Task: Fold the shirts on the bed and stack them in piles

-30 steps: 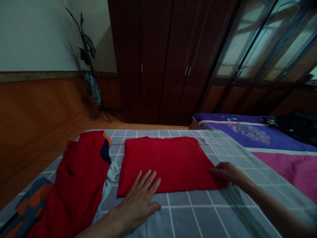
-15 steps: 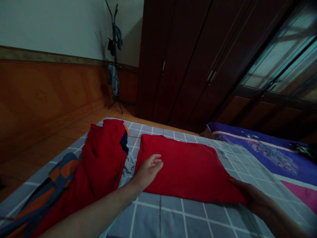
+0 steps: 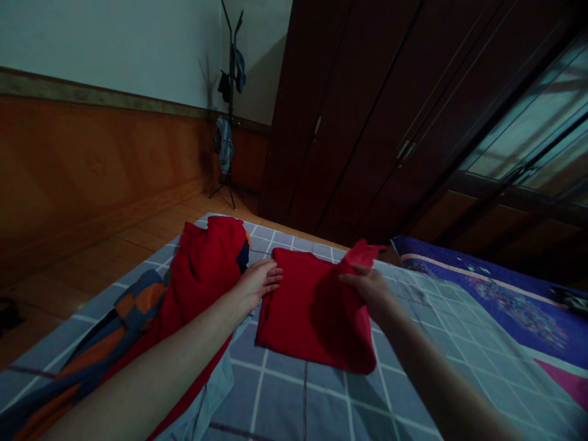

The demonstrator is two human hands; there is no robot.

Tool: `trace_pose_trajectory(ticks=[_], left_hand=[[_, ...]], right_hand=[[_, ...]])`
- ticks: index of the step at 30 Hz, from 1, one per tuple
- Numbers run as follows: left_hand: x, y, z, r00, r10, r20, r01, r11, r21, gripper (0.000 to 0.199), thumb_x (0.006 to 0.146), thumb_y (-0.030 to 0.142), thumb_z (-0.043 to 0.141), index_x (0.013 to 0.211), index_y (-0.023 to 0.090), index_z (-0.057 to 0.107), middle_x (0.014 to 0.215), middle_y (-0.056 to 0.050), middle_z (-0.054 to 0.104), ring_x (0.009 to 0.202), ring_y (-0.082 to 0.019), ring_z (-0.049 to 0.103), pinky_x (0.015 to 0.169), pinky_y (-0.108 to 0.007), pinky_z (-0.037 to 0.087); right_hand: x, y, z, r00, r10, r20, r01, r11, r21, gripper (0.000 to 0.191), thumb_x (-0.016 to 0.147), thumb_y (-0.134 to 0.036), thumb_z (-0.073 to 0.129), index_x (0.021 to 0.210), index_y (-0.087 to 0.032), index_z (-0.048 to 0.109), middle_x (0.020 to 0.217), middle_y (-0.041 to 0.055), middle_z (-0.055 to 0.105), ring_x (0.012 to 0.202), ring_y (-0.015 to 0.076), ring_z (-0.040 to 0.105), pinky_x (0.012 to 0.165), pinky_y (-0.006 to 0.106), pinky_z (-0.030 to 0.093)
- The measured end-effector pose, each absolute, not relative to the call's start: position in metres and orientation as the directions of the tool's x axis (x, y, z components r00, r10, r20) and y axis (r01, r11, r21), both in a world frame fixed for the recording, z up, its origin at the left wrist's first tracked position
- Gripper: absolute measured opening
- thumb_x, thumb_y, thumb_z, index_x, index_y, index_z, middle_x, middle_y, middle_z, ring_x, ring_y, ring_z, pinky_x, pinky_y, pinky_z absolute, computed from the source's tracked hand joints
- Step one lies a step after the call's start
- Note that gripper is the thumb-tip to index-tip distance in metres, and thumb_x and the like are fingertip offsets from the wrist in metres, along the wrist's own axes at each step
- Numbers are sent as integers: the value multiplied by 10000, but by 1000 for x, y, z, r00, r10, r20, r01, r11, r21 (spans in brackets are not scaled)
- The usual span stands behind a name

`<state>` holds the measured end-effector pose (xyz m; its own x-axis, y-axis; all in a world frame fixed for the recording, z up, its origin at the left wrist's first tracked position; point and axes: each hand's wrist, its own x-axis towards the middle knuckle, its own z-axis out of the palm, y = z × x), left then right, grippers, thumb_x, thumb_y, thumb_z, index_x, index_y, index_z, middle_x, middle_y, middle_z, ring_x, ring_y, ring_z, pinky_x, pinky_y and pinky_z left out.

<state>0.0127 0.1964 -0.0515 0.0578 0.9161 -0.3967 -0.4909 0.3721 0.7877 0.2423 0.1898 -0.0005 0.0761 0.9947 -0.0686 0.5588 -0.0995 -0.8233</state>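
A red shirt (image 3: pixel 303 309) lies flat on the bed, its right part lifted and bent over toward the middle. My right hand (image 3: pixel 370 288) pinches that raised part between thumb and fingers. At the shirt's left edge, my left hand (image 3: pixel 258 283) rests with its fingers stretched out, touching the cloth. Left of it is a heap of clothes, with a red garment (image 3: pixel 202 263) on top. An orange and blue garment (image 3: pixel 138 309) sticks out beside the heap, partly behind my left forearm.
A grey checked sheet (image 3: pixel 285 398) covers the bed. Beyond the right side lies a purple patterned blanket (image 3: pixel 482 275). A dark wardrobe (image 3: pixel 349 122) stands behind the bed, with a coat stand (image 3: pixel 231 92) near the corner.
My right hand has moved left and up, carrying the shirt's right part over toward the middle. My left hand has shifted left to the shirt's left edge.
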Motion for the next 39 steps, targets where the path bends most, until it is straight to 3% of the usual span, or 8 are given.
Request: trace_pose_trajectory(ticks=[5, 9, 11, 17, 23, 29, 35, 39], left_hand=[[14, 202, -67, 65, 908, -414, -448, 398, 801, 136, 773, 237, 636, 815, 164, 529, 667, -3, 628, 547, -115, 596, 546, -214, 449], [15, 200, -70, 48, 930, -365, -397, 353, 847, 181, 687, 229, 691, 804, 164, 569, 683, 15, 637, 590, -113, 598, 557, -200, 419], [16, 199, -69, 46, 940, -339, -363, 332, 871, 253, 640, 192, 701, 866, 159, 591, 726, 7, 652, 629, -131, 613, 578, -214, 424], [21, 199, -76, -2, 968, -250, -259, 241, 935, 553, 544, 60, 692, 1070, 143, 541, 738, 15, 612, 630, -146, 604, 620, -242, 438], [19, 200, -80, -35, 975, -220, -125, 214, 969, 480, 633, 66, 613, 1100, 118, 516, 733, 12, 584, 597, -130, 576, 600, -231, 430], [19, 196, -75, 23, 986, -167, 20, 167, 986, 600, 644, 87, 632, 1214, 118, 444, 752, 15, 560, 656, -143, 588, 606, -230, 446], [17, 194, -71, 118, 989, -89, 224, 61, 973, 745, 633, 42, 592, 1332, 133, 354, 827, -10, 598, 684, -158, 603, 585, -228, 442], [17, 192, -70, 187, 981, -56, 339, -11, 941, 801, 624, 28, 580, 1371, 146, 315, 957, -57, 635, 758, -179, 634, 629, -241, 472]], right_hand=[[138, 162, -40, -95, 995, -30, 709, 47, -704, 450, 651, -107, 567, 1095, -160, 621, 948, 80, 711, 875, 255, 663, 728, 310, 494], [120, 132, -50, -253, 967, 12, 903, 241, -356, 579, 724, -133, 521, 1302, -157, 491, 1074, 130, 669, 908, 270, 650, 720, 322, 463], [126, 125, -49, -300, 954, 7, 922, 292, -253, 619, 727, -127, 504, 1342, -152, 445, 1099, 127, 655, 886, 250, 650, 687, 299, 450], [142, 109, -53, -403, 909, 102, 890, 416, -189, 610, 731, -111, 507, 1336, -154, 449, 1043, 102, 641, 895, 222, 608, 685, 267, 428], [171, 83, -74, -454, 860, 235, 866, 487, -109, 466, 757, -83, 520, 1216, -156, 559, 994, 101, 614, 886, 242, 545, 771, 342, 442], [224, 82, -75, -437, 848, 300, 886, 463, -18, 244, 772, -72, 541, 960, -187, 648, 921, 79, 614, 798, 226, 537, 700, 335, 448], [258, 83, -75, -432, 838, 333, 897, 437, 63, 237, 770, -27, 484, 868, -181, 637, 912, 82, 624, 771, 217, 553, 669, 322, 448], [280, 78, -79, -354, 839, 414, 928, 370, 43, 214, 803, -70, 447, 854, -182, 622, 889, 71, 626, 758, 194, 573, 650, 292, 454]])
